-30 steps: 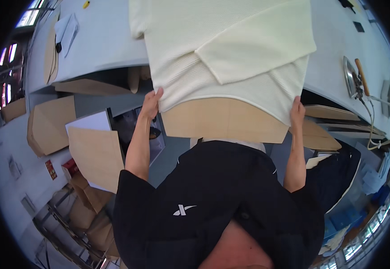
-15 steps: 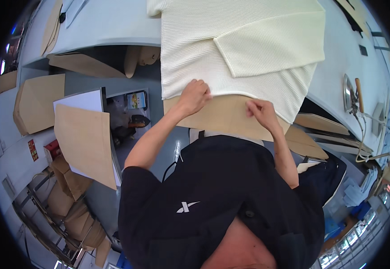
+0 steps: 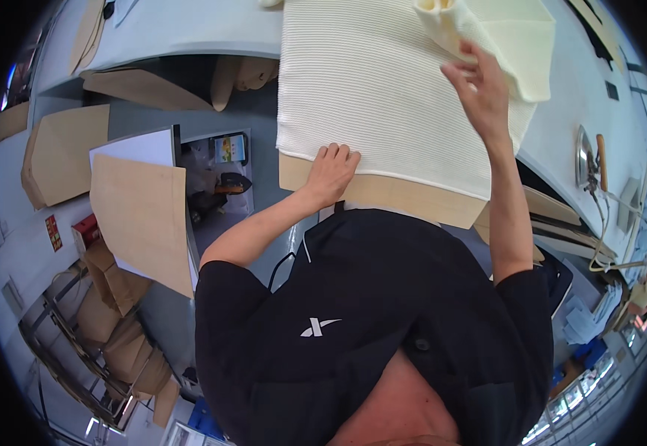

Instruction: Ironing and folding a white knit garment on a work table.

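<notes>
A cream knitted sweater (image 3: 383, 97) lies spread over a tan board (image 3: 405, 195), whose near edge sticks out below the hem. My left hand (image 3: 333, 172) is closed at the hem, left of its middle, its fingers bent over the knit and the thumb hidden. Over the sweater's right part, my right hand (image 3: 485, 93) is raised with its fingers apart and nothing in them. Just beyond its fingertips lies the sweater's sleeve (image 3: 450, 22), bunched and folded back, with its open cuff facing up.
The white table (image 3: 190, 33) curves around the sweater. At right stands an iron (image 3: 583, 156) with a wooden handle and a hose. Tan card patterns (image 3: 141, 215) lean at left, beside an open drawer (image 3: 243, 182) of small items. More boards (image 3: 554, 206) sit under the table at right.
My right hand has moved from the hem up and away over the sweater. The sleeve that lay flat across the front is now folded back to the upper right. My left hand stays at the hem.
</notes>
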The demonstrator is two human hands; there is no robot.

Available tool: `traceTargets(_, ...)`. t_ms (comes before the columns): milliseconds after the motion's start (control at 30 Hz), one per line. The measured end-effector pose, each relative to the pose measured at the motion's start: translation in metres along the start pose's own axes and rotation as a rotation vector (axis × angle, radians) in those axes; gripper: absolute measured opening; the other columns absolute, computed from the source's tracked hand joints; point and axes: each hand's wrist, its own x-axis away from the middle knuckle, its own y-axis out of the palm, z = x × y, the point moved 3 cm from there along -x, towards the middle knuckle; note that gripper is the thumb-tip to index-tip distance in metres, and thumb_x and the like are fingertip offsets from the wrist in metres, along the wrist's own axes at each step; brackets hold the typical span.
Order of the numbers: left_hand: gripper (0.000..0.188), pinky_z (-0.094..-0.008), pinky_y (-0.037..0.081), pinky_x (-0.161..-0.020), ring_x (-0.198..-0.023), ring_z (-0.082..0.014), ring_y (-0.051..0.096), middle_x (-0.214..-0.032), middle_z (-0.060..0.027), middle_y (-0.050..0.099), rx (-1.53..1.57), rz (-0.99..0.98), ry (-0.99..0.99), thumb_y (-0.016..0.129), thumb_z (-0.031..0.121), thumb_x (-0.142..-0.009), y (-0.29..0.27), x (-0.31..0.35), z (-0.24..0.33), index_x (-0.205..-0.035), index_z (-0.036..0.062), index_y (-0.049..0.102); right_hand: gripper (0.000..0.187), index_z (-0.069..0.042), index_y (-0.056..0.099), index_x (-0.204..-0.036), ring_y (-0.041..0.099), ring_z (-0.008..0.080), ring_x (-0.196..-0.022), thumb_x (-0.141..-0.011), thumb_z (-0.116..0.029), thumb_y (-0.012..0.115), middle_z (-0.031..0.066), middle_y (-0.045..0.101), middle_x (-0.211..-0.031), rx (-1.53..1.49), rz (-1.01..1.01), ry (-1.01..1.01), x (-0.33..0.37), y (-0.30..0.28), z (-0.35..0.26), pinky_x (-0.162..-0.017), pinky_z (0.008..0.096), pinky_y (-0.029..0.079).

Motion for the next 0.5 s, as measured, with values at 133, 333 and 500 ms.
traceTargets(133, 0.015, -0.0331, 0.046, -0.075, -0.085, -0.0221, 0.057, -0.096, -0.0088, 0.060, 0.527, -0.127, -0.228, 0.070, 0.007, -0.086, -0.034, -0.001, -0.008, -0.097, 0.0033, 0.061, 0.020, -0.002, 0.072, -0.073, 0.056, 0.0114, -0.060, -0.091, -0.010, 0.069, 0.0039, 0.067, -0.067, -0.271, -0.900, 0.422, 0.141, 0.049, 0.034, -0.066, 0.0253, 0.049)
traceTargets(333, 0.013, -0.0271, 0.046, -0.072, -0.077, -0.0135, 0.057, -0.092, -0.0027, 0.062, 1.389, -0.360, -0.332, 0.066, -0.001, -0.089, -0.103, 0.002, 0.004, -0.100, 0.0049, 0.062, 0.052, -0.011, 0.052, -0.142, 0.052, 0.0294, -0.132, -0.092, -0.014, 0.067, 0.0147, 0.049, -0.147, -0.458, -0.561, 0.535, 0.123, 0.153, 0.024, -0.096, 0.0318, 0.053)
traceTargets(500, 0.025, -0.0310, 0.048, -0.076, -0.081, -0.0175, 0.055, -0.100, -0.0074, 0.061, 1.136, -0.085, -0.305, 0.070, 0.005, -0.087, -0.108, 0.021, 0.002, -0.111, 0.0034, 0.060, 0.049, -0.011, 0.048, -0.143, 0.053, 0.0256, -0.130, -0.096, -0.019, 0.064, 0.0102, 0.048, -0.148, -1.735, -0.272, 0.484, 0.012, 0.233, 0.024, -0.094, 0.0278, 0.054)
